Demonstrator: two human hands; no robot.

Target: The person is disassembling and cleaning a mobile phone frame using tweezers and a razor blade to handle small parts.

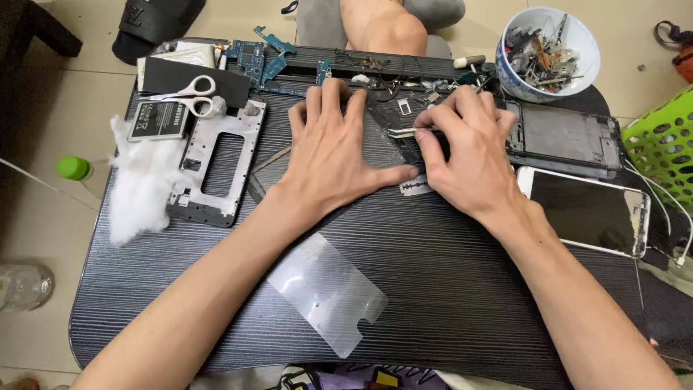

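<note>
Two bare hands work on a dark, cracked phone panel (386, 137) at the middle of the black ridged tabletop (447, 289).

The left hand (332, 148) lies flat on the panel, fingers spread, its grip wide and holding nothing. The right hand (469, 155) has its grip narrowed on slim metal tweezers (404, 132), whose tips point left over the panel's top right part. A thin silver razor blade (415, 188) lies on the tabletop, just below the left thumb and touching the right hand's edge. Left of the hands rest a grey plastic phone frame (216, 162), white-handled scissors (191, 97) and a tuft of white cotton (141, 180). A clear screen protector sheet (325, 292) lies nearer the person. To the right sit a white-edged phone (585, 209) and a blue-and-white bowl of small parts (548, 54).
</note>
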